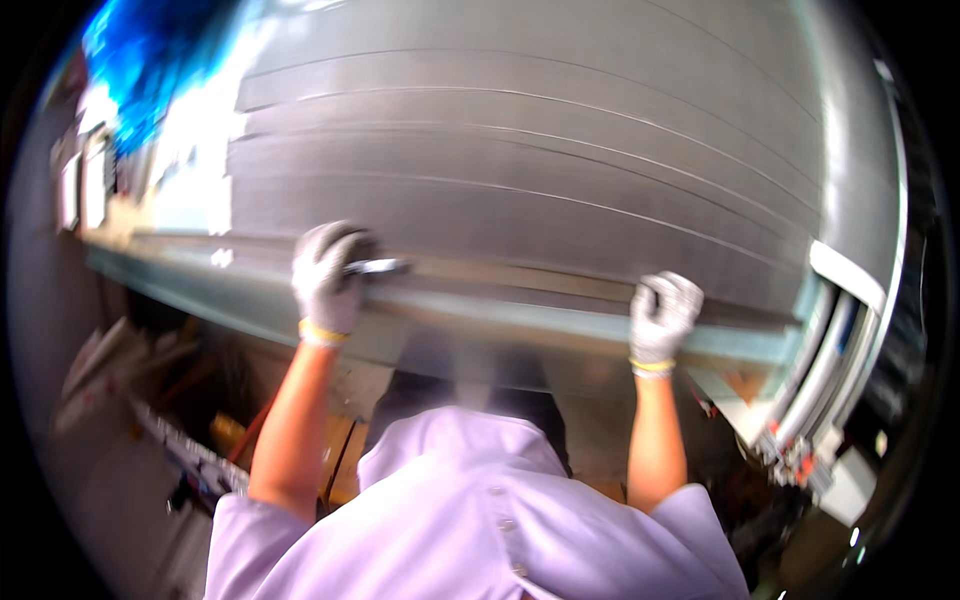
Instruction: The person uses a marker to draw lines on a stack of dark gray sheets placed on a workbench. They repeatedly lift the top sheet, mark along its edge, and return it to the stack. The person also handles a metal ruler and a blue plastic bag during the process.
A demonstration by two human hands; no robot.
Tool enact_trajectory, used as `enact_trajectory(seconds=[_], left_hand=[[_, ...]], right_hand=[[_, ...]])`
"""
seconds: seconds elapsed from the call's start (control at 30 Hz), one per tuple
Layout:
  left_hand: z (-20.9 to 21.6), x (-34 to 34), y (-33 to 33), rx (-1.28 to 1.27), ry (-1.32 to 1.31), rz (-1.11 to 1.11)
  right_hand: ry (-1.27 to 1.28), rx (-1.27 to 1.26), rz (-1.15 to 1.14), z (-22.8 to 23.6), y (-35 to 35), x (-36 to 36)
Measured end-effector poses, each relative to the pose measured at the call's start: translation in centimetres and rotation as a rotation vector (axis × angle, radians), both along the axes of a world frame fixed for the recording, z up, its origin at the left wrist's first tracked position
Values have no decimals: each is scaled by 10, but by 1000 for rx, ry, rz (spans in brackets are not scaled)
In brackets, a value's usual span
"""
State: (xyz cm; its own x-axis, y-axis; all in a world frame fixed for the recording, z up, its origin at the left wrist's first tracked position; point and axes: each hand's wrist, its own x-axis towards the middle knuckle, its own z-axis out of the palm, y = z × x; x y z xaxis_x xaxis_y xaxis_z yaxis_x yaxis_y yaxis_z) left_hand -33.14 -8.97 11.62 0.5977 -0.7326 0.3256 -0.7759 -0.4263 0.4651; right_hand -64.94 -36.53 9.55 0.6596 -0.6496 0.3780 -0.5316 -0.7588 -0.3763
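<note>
A silver tool (385, 266) juts from the curled fingers of the left hand (325, 278), by the near edge of the table (540, 318); the right hand (665, 312) curls there too — I cannot tell whether round anything. A grey sheet (560, 115) spreads beyond. The step looks like edge work — next calls for steadying the tool.

No legible txt/nos. anywhere
</note>
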Motion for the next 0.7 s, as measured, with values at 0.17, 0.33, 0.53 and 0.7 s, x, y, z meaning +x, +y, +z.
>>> enact_trajectory(seconds=[0.17, 0.33, 0.53, 0.7], left_hand=[[4, 4, 7, -56, 9, 6], [2, 8, 21, -161, -73, -75], [13, 8, 37, -142, 88, -29], [24, 28, 62, -37, 199, 137]], right_hand=[[-45, -27, 46, 5, 22, 15], [-234, 967, 356, 52, 125, 138], [-211, 1171, 734, 72, 174, 240], [-365, 1211, 493, 65, 225, 273]])
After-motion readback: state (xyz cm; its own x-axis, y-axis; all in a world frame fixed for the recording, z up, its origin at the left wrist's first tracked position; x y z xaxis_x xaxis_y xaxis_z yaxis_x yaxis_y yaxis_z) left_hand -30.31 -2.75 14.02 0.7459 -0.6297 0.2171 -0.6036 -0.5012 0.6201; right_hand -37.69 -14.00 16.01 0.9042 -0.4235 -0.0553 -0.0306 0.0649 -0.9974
